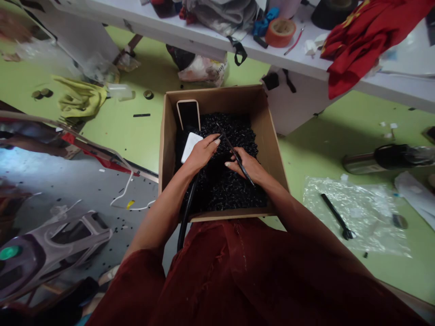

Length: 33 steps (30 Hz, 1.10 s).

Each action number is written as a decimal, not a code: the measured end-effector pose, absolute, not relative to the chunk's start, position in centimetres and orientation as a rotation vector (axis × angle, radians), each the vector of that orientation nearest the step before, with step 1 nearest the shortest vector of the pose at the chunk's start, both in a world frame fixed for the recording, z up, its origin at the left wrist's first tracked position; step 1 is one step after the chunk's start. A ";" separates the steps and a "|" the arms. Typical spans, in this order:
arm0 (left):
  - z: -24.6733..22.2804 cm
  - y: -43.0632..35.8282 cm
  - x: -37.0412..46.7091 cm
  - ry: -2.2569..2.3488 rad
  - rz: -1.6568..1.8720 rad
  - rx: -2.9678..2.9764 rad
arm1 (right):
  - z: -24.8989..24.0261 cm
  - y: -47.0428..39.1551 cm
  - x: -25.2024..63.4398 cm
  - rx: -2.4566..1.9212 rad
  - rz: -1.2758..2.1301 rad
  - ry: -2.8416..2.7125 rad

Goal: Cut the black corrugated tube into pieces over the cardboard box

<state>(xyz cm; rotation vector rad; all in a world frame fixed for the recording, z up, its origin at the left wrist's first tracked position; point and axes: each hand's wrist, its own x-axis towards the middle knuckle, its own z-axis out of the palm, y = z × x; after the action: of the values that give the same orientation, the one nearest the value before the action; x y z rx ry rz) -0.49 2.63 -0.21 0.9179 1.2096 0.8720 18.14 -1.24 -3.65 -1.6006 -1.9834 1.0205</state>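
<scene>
Over a cardboard box [277, 158] filled with small black pieces [234, 194], both my hands work close together. My left hand [201, 153] is closed, thumb and fingers pinched near a small dark end I cannot make out. A thin dark rod-like tool [245, 174] runs slantwise through my right hand [248, 165], whose fingers are closed round it; its far tip lies by my left fingertips. Under my left forearm a black ribbed tube [187, 206] hangs out over the box's near edge. A white box-shaped thing [190, 146] lies beside my left hand, and a phone [189, 115] leans behind it.
A white table [302, 61] above holds orange tape [280, 31] and red cloth [367, 40]. On the green surface right lie a plastic bag [370, 203], a black strip [335, 213] and a steel flask [360, 162]. Yellow cloth [81, 97] lies left; a grey plastic stool [68, 244] stands lower left.
</scene>
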 end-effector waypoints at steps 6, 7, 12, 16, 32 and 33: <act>-1.1 2.8 -0.8 1.133 0.828 1.314 | -3.5 -1.2 18.2 -1.601 0.953 -2.027; -1.2 2.8 -0.8 1.135 0.812 1.347 | -3.5 -1.2 18.2 -1.597 0.955 -2.031; -1.6 3.0 -1.0 1.141 0.746 1.491 | -3.4 -1.2 18.3 -1.598 0.934 -2.047; -1.7 3.1 -1.0 1.150 0.725 1.541 | -3.4 -1.2 18.4 -1.654 0.892 -2.079; -2.0 3.2 -1.2 1.156 0.720 1.553 | -2.7 -1.1 18.3 -1.716 0.821 -2.119; -2.1 3.2 -1.2 1.157 0.724 1.561 | -2.7 -1.1 18.3 -1.729 0.818 -2.120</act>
<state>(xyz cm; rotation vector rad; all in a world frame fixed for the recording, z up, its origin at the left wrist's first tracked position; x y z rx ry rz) -1.19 3.19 -2.07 1.5613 1.1569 0.7237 18.27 -1.08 -2.66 -1.7288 -2.1204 0.8178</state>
